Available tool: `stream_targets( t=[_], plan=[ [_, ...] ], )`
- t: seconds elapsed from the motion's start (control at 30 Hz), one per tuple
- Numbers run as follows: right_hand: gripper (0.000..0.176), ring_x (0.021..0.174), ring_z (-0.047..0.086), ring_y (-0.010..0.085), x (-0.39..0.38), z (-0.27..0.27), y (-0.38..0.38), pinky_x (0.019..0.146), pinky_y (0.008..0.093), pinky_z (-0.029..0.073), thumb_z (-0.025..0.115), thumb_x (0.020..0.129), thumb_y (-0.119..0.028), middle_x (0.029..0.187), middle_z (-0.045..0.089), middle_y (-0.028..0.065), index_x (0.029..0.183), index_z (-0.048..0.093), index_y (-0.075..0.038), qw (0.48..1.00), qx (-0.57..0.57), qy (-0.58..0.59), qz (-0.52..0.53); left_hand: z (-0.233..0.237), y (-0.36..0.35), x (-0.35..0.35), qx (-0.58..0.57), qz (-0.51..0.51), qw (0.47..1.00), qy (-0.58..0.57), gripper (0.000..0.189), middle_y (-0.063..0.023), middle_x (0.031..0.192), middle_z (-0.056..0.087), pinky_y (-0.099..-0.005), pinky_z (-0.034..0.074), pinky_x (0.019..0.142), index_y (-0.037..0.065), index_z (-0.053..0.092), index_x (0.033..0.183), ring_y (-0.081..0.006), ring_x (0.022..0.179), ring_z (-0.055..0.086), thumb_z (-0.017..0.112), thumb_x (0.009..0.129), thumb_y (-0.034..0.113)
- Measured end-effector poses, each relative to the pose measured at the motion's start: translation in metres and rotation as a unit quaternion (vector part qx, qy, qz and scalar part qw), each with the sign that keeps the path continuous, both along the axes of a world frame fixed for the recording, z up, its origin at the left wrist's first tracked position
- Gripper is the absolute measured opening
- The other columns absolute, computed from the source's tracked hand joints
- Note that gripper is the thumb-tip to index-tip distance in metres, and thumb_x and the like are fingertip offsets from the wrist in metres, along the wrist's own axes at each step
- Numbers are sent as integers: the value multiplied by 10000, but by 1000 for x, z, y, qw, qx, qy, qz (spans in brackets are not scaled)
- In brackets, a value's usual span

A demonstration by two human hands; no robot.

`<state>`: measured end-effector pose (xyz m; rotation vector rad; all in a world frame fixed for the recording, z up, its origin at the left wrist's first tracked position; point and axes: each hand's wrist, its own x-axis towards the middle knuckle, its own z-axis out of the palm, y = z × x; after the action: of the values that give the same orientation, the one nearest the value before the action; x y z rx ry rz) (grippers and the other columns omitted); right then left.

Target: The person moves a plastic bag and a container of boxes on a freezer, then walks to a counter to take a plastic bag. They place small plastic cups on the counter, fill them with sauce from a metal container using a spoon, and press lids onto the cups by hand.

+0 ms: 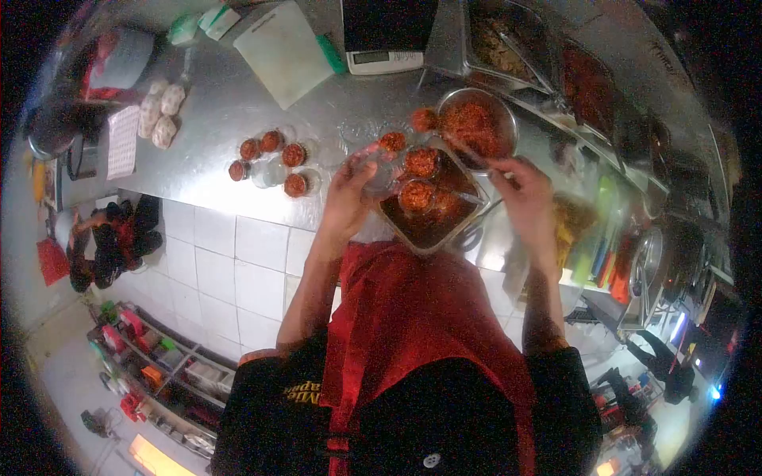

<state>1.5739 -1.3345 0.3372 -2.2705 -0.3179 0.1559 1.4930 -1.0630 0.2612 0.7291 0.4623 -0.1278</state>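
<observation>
My left hand [351, 193] has its fingers around a small clear cup [382, 176] at the left edge of a square metal tray [426, 238]. Cups of red, chunky food [419, 163] stand over the tray. My right hand [520, 178] is pinched just below a round metal bowl [512, 131] of the same red food; motion blur hides whatever it may hold. Several filled cups [294, 154] stand to the left on the steel table [198, 151], around an empty-looking clear cup [270, 174].
At the back lie a white cutting board [284, 51] and a digital scale [385, 62]. White wrapped bundles [163, 111] sit at the left. Food containers [508, 47] line the right side. Other people [671, 365] are at the lower right and far left.
</observation>
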Motion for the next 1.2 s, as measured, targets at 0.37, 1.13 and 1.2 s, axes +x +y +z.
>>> stream_targets(
  t=[0.37, 1.13, 1.2],
  plan=[
    [243, 650, 668, 255, -11, -8, 30, 597, 374, 569, 629, 849, -98, 1008, 632, 3, 1055, 711, -195, 940, -188, -263, 109, -2, 0, 1, -9, 4, 1000, -1, 370, -156, 1289, 585, -507, 552, 931, 45, 464, 1378, -309, 1118, 630, 495, 1011, 86],
    [160, 825, 668, 409, 37, -74, -22, 779, 472, 552, 641, 857, -185, 945, 708, 163, 972, 721, -107, 974, -211, -66, 39, 1, 0, 3, -4, -8, 1000, 15, 384, -197, 1315, 571, -506, 565, 927, 29, 448, 1382, -329, 1111, 631, 509, 1010, 98],
    [159, 814, 677, 391, 35, -87, -31, 765, 453, 548, 671, 845, -203, 907, 712, 157, 956, 731, -107, 981, -176, -79, 20, 0, 0, 4, -3, -10, 1000, 10, 384, -196, 1315, 568, -510, 565, 929, 27, 447, 1380, -329, 1109, 631, 512, 1008, 96]
  ],
)
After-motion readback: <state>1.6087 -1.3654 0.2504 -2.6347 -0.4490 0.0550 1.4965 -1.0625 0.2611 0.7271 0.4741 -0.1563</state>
